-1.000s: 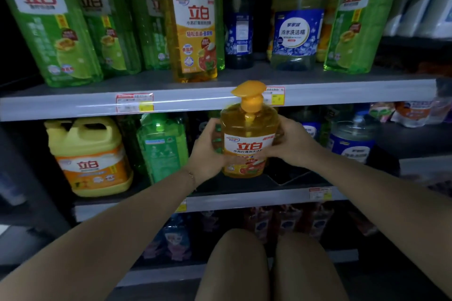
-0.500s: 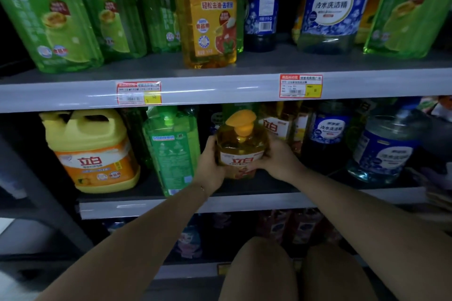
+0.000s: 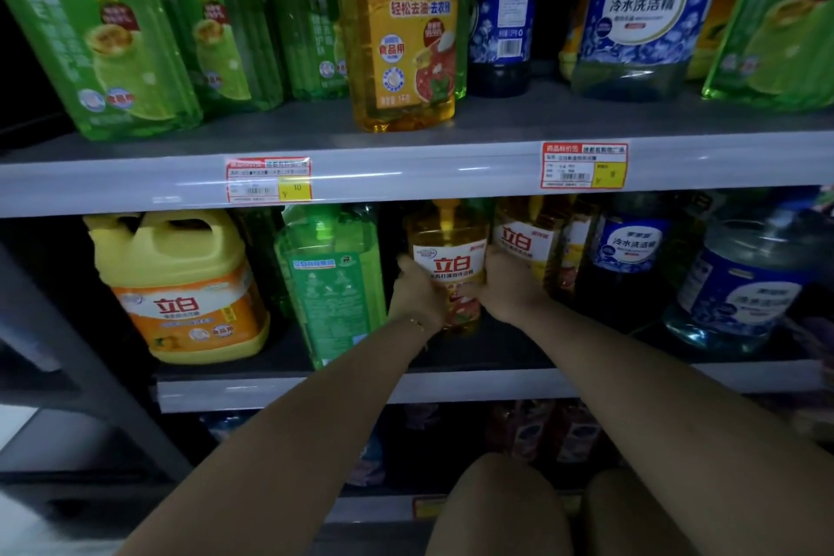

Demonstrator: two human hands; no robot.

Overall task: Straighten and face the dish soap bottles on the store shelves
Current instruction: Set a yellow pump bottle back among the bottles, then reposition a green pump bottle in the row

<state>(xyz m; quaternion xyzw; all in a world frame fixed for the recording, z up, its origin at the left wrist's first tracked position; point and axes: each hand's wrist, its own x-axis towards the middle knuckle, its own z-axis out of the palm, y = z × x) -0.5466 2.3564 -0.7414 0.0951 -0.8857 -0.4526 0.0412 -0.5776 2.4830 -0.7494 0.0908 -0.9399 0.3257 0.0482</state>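
Observation:
An orange pump bottle of dish soap (image 3: pixel 447 257) stands deep on the middle shelf (image 3: pixel 496 384), its white and red label facing me. My left hand (image 3: pixel 417 291) grips its left side and my right hand (image 3: pixel 507 284) grips its right side. Its pump head is partly hidden behind the upper shelf's edge (image 3: pixel 406 176). A matching orange bottle (image 3: pixel 525 239) stands just to its right. A green bottle (image 3: pixel 331 280) to its left shows its back label.
A yellow jug (image 3: pixel 185 284) sits at the left of the middle shelf, blue-labelled clear bottles (image 3: pixel 740 284) at the right. The upper shelf carries green refill pouches (image 3: pixel 104 32), a tall orange bottle (image 3: pixel 408 23) and blue bottles (image 3: pixel 632 14). My knees (image 3: pixel 496 506) are below.
Both hands have carried the orange pump bottle from in front of the shelf edge back into the middle shelf. The camera has moved closer to the shelves.

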